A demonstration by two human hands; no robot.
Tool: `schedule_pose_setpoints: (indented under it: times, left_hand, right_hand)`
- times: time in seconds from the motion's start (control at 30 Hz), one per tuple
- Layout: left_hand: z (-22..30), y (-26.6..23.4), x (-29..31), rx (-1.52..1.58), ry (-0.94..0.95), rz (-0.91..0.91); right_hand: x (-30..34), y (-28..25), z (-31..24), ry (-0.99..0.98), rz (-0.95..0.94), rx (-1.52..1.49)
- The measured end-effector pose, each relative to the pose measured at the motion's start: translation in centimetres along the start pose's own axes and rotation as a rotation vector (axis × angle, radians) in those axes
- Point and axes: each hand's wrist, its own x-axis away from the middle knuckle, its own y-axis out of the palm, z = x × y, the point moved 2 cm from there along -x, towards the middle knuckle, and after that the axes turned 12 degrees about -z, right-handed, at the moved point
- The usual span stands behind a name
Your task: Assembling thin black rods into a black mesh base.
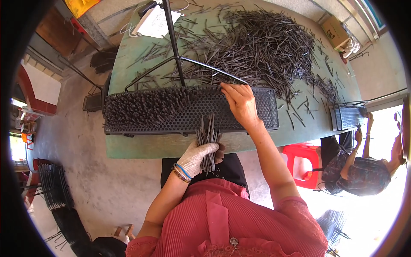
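A bundle of thin dark rods (209,141) stands upright in my left hand (198,157), which wears a whitish knitted glove and is closed around it in front of my body. Just beyond lies a long black perforated rack (214,107) with many small holes. Its left part is densely filled with upright dark rods (141,107); the holes toward the right show bare. My bare right hand (240,102) reaches over the rack's far edge, right of the middle, fingers pinched together. Whatever sits between those fingertips is too small to make out.
A black metal frame (175,55) rises from the rack. Behind it, a large heap of loose rods (274,47) spreads over the green table (128,147). A co-worker (359,171) handles another rack (349,117) at the right, near a red stool (303,165). Several racks stand at left.
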Motion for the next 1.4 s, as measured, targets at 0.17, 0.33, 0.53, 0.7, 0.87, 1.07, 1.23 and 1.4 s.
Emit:
schedule_pose_setpoints:
  times: [0.17, 0.33, 0.53, 0.7, 0.87, 1.07, 1.23, 1.4]
  left_hand:
    - [0.0, -0.2, 0.1, 0.010, -0.001, -0.010]
    - [-0.1, -0.1, 0.1, 0.032, 0.023, -0.010]
    - [-0.2, -0.2, 0.2, 0.036, 0.031, -0.015]
    - [0.9, 0.1, 1.0, -0.030, 0.092, -0.079]
    - [1.2, 0.3, 0.9, -0.091, 0.103, -0.114]
    - [1.2, 0.1, 1.3, -0.064, 0.094, -0.110]
    - [0.7, -0.4, 1.1, -0.040, 0.125, -0.066]
    - [0.6, -0.9, 1.3, -0.008, 0.113, -0.068]
  right_hand:
    - [-0.3, 0.1, 0.2, 0.056, 0.026, 0.008]
    - [-1.2, -0.1, 0.3, 0.076, -0.094, 0.040]
    - [-0.8, -0.4, -0.4, 0.038, 0.045, 0.068]
    - [1.1, -1.6, -2.7, 0.455, -0.305, -0.536]
    - [2.4, -0.3, -3.1, 0.640, -0.510, -0.982]
    - [2.3, -0.3, -3.1, 0.752, -0.535, -0.979]
    - [2.2, 0.3, -3.4, 0.685, -0.469, -0.881]
    - [-0.1, -1.6, -4.2, 0.663, -0.290, -0.804]
